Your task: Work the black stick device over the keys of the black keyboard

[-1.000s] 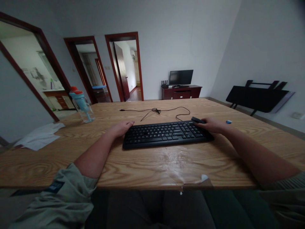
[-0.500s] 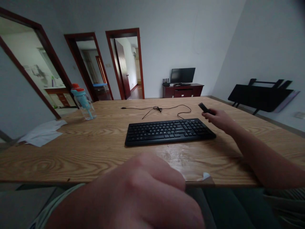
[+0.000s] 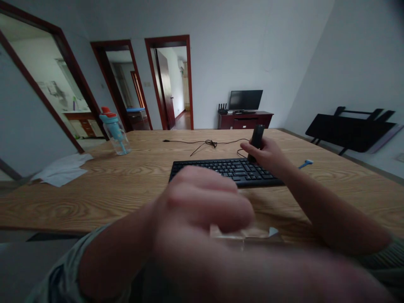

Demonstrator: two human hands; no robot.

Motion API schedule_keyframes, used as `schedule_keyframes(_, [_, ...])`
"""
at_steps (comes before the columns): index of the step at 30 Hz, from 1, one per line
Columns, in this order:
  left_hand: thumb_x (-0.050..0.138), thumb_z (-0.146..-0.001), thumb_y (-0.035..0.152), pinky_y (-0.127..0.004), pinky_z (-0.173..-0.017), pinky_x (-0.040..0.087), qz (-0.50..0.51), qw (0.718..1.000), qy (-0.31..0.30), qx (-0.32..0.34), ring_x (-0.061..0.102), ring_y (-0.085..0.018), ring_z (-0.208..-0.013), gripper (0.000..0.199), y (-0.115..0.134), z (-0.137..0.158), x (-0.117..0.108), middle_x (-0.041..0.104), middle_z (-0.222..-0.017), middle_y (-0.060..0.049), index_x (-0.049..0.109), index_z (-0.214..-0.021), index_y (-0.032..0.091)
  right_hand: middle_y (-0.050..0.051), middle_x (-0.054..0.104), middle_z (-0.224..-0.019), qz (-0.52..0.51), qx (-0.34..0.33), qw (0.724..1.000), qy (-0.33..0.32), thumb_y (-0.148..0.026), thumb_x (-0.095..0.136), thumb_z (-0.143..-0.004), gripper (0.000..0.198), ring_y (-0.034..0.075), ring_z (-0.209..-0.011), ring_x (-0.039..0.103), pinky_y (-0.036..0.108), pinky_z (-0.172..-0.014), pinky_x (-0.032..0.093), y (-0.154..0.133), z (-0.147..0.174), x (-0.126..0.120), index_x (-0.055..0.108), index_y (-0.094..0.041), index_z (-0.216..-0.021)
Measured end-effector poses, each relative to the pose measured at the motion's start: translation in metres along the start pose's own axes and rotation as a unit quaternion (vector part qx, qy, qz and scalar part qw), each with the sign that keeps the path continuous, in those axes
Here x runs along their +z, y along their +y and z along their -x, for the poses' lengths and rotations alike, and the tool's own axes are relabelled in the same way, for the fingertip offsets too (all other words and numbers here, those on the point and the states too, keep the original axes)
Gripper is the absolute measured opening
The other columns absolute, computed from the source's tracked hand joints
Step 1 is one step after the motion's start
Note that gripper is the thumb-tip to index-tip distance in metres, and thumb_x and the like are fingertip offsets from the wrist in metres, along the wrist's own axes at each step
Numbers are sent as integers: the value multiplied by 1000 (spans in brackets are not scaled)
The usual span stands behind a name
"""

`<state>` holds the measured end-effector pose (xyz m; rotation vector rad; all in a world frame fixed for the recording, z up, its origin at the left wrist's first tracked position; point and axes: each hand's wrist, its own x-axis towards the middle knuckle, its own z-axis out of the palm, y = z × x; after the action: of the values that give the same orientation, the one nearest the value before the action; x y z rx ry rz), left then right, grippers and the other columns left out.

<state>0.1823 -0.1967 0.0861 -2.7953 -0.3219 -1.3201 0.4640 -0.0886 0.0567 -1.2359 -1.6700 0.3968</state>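
Observation:
My right hand is closed around a black remote control, held upright above the right part of a black keyboard. The keyboard lies on the wooden table, partly covered by both hands. Large and blurred, close to the camera, my left hand has its fingers curled in. Anything inside its grip is hidden. A thin black cable with a tied bundle lies behind the keyboard. Right of my right wrist lies a small blue brush-like tool with a pale end.
A clear bottle with a blue and red lid stands at the table's left, near some white tissue. A small white scrap is at the front edge. Beyond the table are a monitor on a cabinet and a folded black table.
My right hand has moved left over the keyboard and turned the remote control upright. The blue tool now shows on the table. My left hand has risen and covers part of the keyboard.

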Motion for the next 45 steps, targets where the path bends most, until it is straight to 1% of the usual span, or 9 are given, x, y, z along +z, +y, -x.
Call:
schedule_keyframes(2, [63,-77,26,-34,-53,49,-11,1000,17,0,56,-16,-54,36,-44,-9,14,64,-66,3,69,-110,38,2,59,-64,-58,26,997,-31,-64,68,-77,45,16,-55,57,27,-46,47,-1,4,17,55,-21,-71])
schedule_keyframes(5, [57,-86,31,-25,-53,43,-26,987,-17,-160,52,-11,-53,21,-111,-5,36,61,-62,2,71,-97,20,1,62,-68,-136,66,986,-67,-60,75,-72,44,18,-56,62,30,-47,53,6,11,42,55,-21,-79])
schedule_keyframes(9, [63,-85,40,-25,-56,38,-12,949,-205,-238,55,-12,-57,27,-151,13,57,64,-66,1,74,-97,20,-1,62,-68,-159,51,980,-109,-55,78,-72,43,19,-60,65,32,-54,56,20,17,59,54,-22,-84])
schedule_keyframes(14, [63,-85,41,-25,-58,37,8,942,-267,-203,55,-13,-61,27,-141,15,70,64,-70,0,75,-97,20,-1,60,-64,-86,36,993,-66,-57,77,-71,43,18,-57,62,31,-53,50,26,19,61,54,-22,-80])
schedule_keyframes(20, [65,-84,39,-24,-60,37,11,932,-281,-230,54,-12,-63,25,-143,16,76,63,-72,2,72,-99,21,1,57,-63,78,-8,997,10,-52,74,-73,37,17,-60,54,30,-54,39,22,21,63,52,-22,-75])
schedule_keyframes(26, [66,-82,42,-24,-58,37,4,924,-255,-283,54,-13,-62,28,-143,16,75,64,-74,1,67,-97,18,2,61,-72,34,-65,993,-94,-42,69,-76,25,16,-66,54,29,-60,42,14,21,54,57,-21,-76])
schedule_keyframes(32, [64,-83,36,-23,-60,36,13,919,-288,-269,53,-13,-63,22,-145,18,77,62,-72,2,73,-95,20,2,64,-69,51,22,972,-230,-47,68,-80,29,16,-60,57,28,-54,42,4,19,35,63,-20,-85])
schedule_keyframes(36, [64,-82,32,-23,-62,37,24,922,-296,-247,55,-13,-66,19,-144,18,79,64,-74,1,74,-93,21,2,65,-69,60,70,963,-252,-45,73,-77,29,15,-55,60,26,-48,41,1,19,28,64,-20,-89])
schedule_keyframes(45, [64,-82,26,-23,-61,37,19,928,-295,-227,56,-13,-66,14,-144,18,80,63,-73,2,73,-91,20,1,68,-78,-10,63,959,-277,-40,77,-74,30,14,-58,63,24,-49,45,10,20,31,66,-21,-94])
